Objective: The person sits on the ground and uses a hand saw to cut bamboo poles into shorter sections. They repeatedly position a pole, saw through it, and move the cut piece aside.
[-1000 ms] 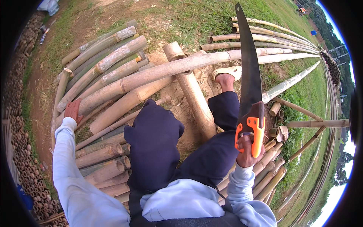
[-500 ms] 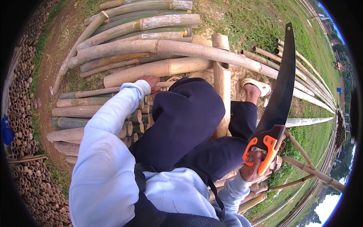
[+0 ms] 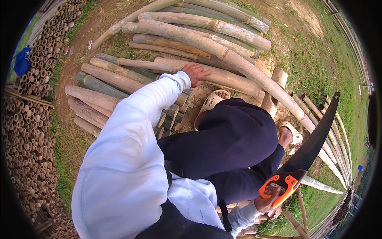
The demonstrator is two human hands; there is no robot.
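My right hand [image 3: 267, 200] is wrapped round the orange handle of a hand saw [image 3: 312, 147]. The saw's long dark blade points up and away on the right. Well over to the left, my left hand [image 3: 195, 75] rests with fingers stretched out against a thick bamboo pole [image 3: 230, 79]. By its wrist lies the end of a thinner bamboo pole [image 3: 147, 65]. Part of the thumb is hidden. The thick pole's far end lies by an upright bamboo post [image 3: 279, 78], and a long bent bamboo pole [image 3: 246, 65] passes across there.
Cut bamboo lengths [image 3: 115, 77] are stacked left of my legs. More bamboo poles [image 3: 207, 26] lie beyond. A large pile of bamboo pieces [image 3: 28, 139] fills the far left, with a blue item [image 3: 22, 61] on it. My sandalled feet [image 3: 211, 103] stand near the poles.
The view has turned, shifting the stacks within it. My left hand has gone from gripping the thinner bamboo to lying spread on the thick pole. The saw stays in my right hand, tilted further right.
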